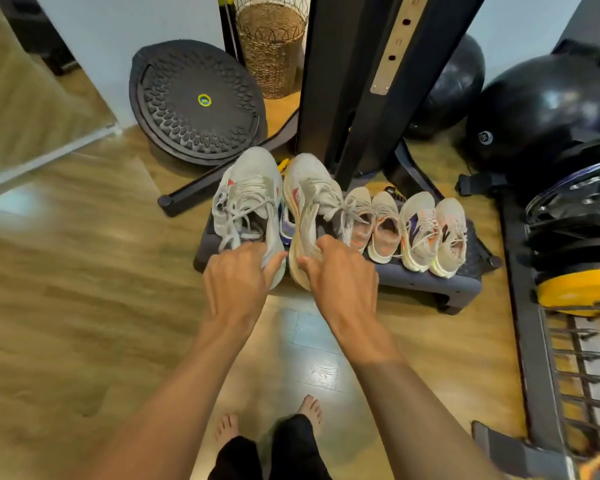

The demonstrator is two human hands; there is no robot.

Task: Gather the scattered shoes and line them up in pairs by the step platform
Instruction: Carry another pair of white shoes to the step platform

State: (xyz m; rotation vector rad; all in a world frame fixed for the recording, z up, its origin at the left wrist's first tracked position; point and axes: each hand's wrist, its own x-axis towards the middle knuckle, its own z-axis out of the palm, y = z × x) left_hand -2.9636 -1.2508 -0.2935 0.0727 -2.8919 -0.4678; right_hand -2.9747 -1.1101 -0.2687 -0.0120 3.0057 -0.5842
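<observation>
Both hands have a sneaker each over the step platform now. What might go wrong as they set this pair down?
1. The left hand and right hand pinch only the heels of the white sneakers, so either may slip.
2. Loose laces hang over the peach pair and could drag it.
3. A purple-soled shoe beneath may block a flat landing on the step platform.

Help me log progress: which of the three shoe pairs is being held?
The leftmost, largest grey-white pair: left hand grips one shoe, right hand the other. The two smaller pairs rest untouched on the step platform.

wicker basket [272, 50], black balance board [198, 102], exercise balls [541, 109], yellow weight plate [579, 289]
</observation>
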